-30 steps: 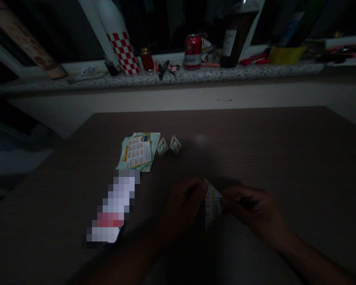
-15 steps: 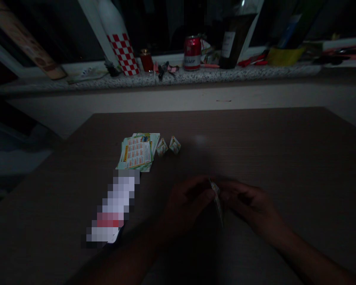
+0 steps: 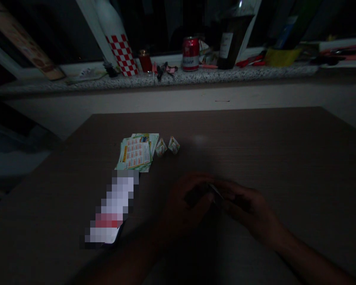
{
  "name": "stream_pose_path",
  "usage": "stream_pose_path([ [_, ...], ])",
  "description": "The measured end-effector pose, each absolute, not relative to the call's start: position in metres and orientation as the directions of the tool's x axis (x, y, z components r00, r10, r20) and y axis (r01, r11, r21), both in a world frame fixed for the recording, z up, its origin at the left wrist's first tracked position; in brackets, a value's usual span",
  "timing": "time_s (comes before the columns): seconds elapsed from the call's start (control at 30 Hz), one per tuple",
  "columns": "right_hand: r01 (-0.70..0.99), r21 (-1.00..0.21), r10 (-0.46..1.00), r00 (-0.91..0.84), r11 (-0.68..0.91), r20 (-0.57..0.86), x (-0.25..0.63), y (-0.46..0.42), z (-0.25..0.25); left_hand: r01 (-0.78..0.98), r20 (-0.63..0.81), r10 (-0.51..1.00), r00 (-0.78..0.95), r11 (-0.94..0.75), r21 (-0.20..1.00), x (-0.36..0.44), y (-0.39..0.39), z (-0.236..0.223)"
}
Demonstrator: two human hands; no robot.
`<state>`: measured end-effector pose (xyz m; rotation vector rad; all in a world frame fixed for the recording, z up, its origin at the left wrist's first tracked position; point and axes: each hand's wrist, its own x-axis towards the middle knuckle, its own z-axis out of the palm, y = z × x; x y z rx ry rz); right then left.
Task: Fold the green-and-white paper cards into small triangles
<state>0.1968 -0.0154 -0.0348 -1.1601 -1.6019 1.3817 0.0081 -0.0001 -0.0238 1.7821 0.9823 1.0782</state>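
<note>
Above the dark wooden table (image 3: 264, 158), my left hand (image 3: 190, 202) and my right hand (image 3: 243, 202) pinch a small folded paper (image 3: 216, 190) between them. Fingers and deep shadow hide most of that paper. Beyond my left hand stand two small folded paper pieces (image 3: 174, 145), side by side, with a printed pattern. Next to them lies a loose stack of printed paper cards (image 3: 136, 152), light green with rows of orange print. A phone (image 3: 112, 209) with a lit, blurred-out screen rests on the table left of my left hand.
Along the granite windowsill (image 3: 178, 79) behind the table stand a red-and-white checkered bottle (image 3: 123, 51), a small red jar (image 3: 145, 61), a red can (image 3: 190, 53), a dark bottle (image 3: 227, 43) and a yellow container (image 3: 280, 57). A long tube (image 3: 26, 39) leans at the left.
The folded paper has turned between my fingers, and less of it shows now. My hands stay close together in nearly the same place; the view has shifted slightly.
</note>
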Motion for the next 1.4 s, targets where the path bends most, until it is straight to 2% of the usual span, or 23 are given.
stream_pose_path([
  [0.23, 0.328, -0.904, 0.937, -0.301, 0.276, 0.177, 0.198, -0.014, -0.032, 0.214, 0.499, 0.775, 0.389, -0.602, 0.769, 0.016, -0.008, -0.025],
  [0.47, 0.404, -0.874, 0.955, -0.23, 0.271, 0.19, 0.198, -0.013, -0.038, 0.146, 0.524, 0.736, 0.429, -0.629, 0.764, 0.016, -0.01, -0.025],
  [0.57, 0.41, -0.867, 0.955, -0.211, 0.281, 0.21, 0.199, -0.013, -0.037, 0.165, 0.415, 0.841, 0.347, -0.49, 0.856, 0.014, -0.006, -0.023],
  [0.7, 0.378, -0.864, 0.937, -0.241, 0.332, 0.254, 0.199, -0.014, -0.033, 0.114, 0.095, 0.968, 0.232, -0.124, 0.986, 0.013, 0.001, -0.023],
  [0.87, 0.381, -0.868, 0.941, -0.242, 0.318, 0.238, 0.199, -0.015, -0.03, -0.052, -0.136, 0.922, 0.363, 0.165, 0.985, 0.015, 0.006, -0.024],
  [1.07, 0.352, -0.902, 0.963, -0.191, 0.248, 0.19, 0.199, -0.015, -0.032, -0.114, -0.247, 0.893, 0.377, 0.309, 0.944, 0.013, 0.005, -0.026],
  [1.2, 0.276, -0.941, 0.974, -0.165, 0.197, 0.155, 0.197, -0.013, -0.032, -0.088, -0.273, 0.88, 0.389, 0.331, 0.94, 0.01, 0.006, -0.028],
  [1.3, 0.282, -0.936, 0.975, -0.137, 0.21, 0.178, 0.197, -0.013, -0.03, -0.051, -0.284, 0.872, 0.398, 0.331, 0.942, 0.01, 0.007, -0.027],
  [1.4, 0.264, -0.942, 0.975, -0.126, 0.209, 0.181, 0.198, -0.013, -0.03, -0.086, -0.296, 0.844, 0.447, 0.37, 0.925, 0.011, 0.006, -0.026],
])
